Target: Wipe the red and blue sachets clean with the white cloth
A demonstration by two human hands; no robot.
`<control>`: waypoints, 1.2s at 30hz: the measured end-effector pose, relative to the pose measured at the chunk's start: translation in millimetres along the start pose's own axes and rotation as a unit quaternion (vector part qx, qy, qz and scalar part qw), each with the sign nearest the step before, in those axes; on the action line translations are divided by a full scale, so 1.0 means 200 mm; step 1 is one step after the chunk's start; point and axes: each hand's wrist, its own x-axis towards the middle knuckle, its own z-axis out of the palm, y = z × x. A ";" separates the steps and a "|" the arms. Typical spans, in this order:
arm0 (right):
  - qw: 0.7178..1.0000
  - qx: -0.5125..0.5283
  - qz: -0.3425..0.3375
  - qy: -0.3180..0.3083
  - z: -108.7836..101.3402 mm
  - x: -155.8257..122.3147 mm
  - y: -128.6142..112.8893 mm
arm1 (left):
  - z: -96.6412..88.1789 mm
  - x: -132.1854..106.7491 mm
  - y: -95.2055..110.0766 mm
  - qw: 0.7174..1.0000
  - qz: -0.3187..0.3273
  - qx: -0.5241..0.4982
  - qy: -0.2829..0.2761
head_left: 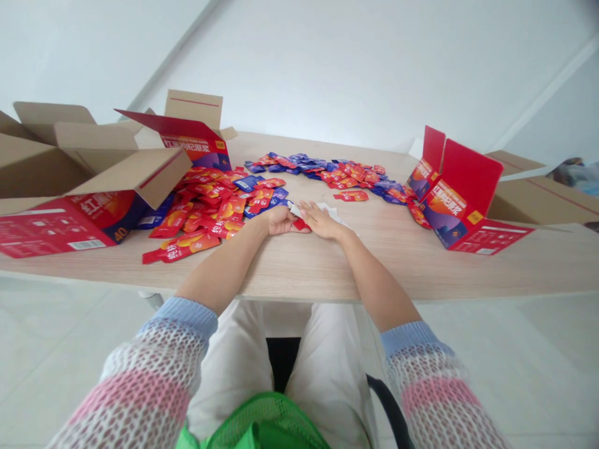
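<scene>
While an open box [93,227] sits at nine o'clock from the red packet [302,225], a pile [210,199] lies towards ten. The left hand [279,221] grips that packet at mid-table, fingers curled; the right hand [321,221] lies flat on a white cloth [334,213] beside it. Another box [449,209] sits at three.

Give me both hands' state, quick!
Left hand: closed, holding a red sachet by its edge.
Right hand: open, laid flat over a white wipe and the sachet.
</scene>
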 end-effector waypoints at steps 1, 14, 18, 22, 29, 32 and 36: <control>1.000 -0.005 0.009 0.001 -0.01 0.00 0.01 | -0.01 -0.01 0.00 1.000 -0.004 -0.004 -0.011; 0.971 -0.081 0.173 0.144 -0.05 -0.03 0.12 | -0.05 -0.04 0.03 0.993 -0.031 -0.028 -0.109; 0.885 -0.112 0.376 0.250 -0.08 -0.06 0.18 | -0.02 -0.04 0.02 0.997 -0.026 -0.018 -0.066; 0.830 -0.108 0.477 0.268 -0.12 -0.07 0.26 | 0.02 -0.04 0.02 0.999 -0.026 -0.001 -0.022; 0.877 -0.020 0.419 0.234 -0.23 -0.11 0.28 | 0.00 -0.03 0.02 0.999 -0.038 -0.003 -0.023; 0.896 -0.017 0.344 0.282 -0.28 -0.12 0.18 | -0.04 -0.02 0.03 0.997 -0.047 -0.023 -0.061; 0.932 -0.022 0.234 0.276 -0.24 -0.11 -0.01 | -0.06 -0.02 0.04 0.993 -0.060 -0.029 -0.094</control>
